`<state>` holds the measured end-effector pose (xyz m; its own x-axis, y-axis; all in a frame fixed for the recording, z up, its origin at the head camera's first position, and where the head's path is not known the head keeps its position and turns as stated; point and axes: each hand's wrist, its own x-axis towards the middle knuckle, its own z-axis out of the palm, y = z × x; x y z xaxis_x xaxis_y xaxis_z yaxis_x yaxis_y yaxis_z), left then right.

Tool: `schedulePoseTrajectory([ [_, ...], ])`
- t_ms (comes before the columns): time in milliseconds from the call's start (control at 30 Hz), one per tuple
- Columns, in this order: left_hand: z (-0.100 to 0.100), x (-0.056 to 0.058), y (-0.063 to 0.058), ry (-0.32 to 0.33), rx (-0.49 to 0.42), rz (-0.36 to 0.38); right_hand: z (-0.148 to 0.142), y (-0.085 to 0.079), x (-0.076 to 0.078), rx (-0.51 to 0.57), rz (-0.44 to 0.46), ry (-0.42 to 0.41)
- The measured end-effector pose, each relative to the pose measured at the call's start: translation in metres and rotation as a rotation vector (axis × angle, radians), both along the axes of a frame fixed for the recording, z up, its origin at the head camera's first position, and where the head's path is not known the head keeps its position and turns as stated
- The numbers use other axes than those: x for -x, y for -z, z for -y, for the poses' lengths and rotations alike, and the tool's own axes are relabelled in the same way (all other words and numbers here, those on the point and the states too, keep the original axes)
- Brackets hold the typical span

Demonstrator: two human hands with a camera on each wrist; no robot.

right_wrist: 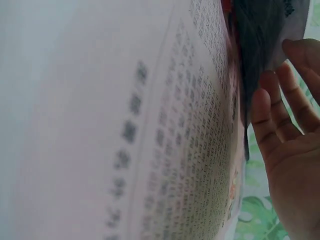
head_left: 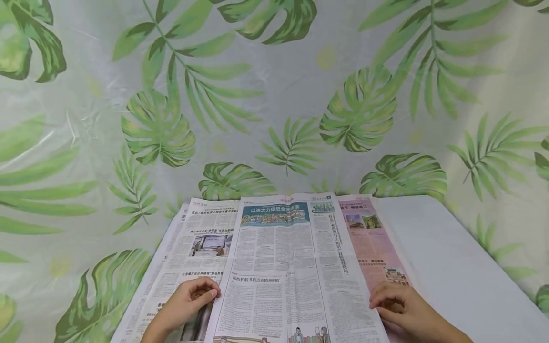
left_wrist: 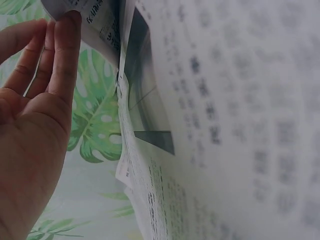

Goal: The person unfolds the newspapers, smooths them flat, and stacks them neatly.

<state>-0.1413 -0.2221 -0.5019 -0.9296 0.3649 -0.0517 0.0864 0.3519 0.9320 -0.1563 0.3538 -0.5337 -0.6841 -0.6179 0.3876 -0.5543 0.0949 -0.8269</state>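
A newspaper sheet (head_left: 266, 257) with a teal banner lies on top of other sheets in the middle of the head view. At its left edge my left hand (head_left: 184, 305) pinches the paper between thumb and fingers. My right hand (head_left: 407, 309) likewise pinches its right edge, fingers bent. In the left wrist view the fingertips (left_wrist: 67, 25) meet a lifted paper edge (left_wrist: 100, 30). The right wrist view has the thumb on one side of a raised edge (right_wrist: 272, 35) and fingers on the other. The sheet's near end runs out of the head view.
Beneath are a black-and-white newspaper (head_left: 180, 259) on the left and a pink-printed newspaper (head_left: 373, 243) on the right. They lie on a white table (head_left: 454, 267), whose right part shows. Behind hangs a leaf-patterned curtain (head_left: 291, 95).
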Motion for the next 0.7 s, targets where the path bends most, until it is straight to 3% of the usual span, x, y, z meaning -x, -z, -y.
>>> schedulePoseTrajectory([
  [167,0.000,0.002,0.004,-0.035,0.040,-0.034,0.000,0.002,0.002,-0.037,-0.036,-0.001],
  [433,-0.006,0.012,0.007,-0.173,0.032,0.067,-0.001,0.004,0.006,-0.107,-0.112,-0.034],
  [700,-0.013,0.019,0.012,-0.196,0.043,0.133,0.000,0.003,0.006,-0.153,-0.156,-0.043],
])
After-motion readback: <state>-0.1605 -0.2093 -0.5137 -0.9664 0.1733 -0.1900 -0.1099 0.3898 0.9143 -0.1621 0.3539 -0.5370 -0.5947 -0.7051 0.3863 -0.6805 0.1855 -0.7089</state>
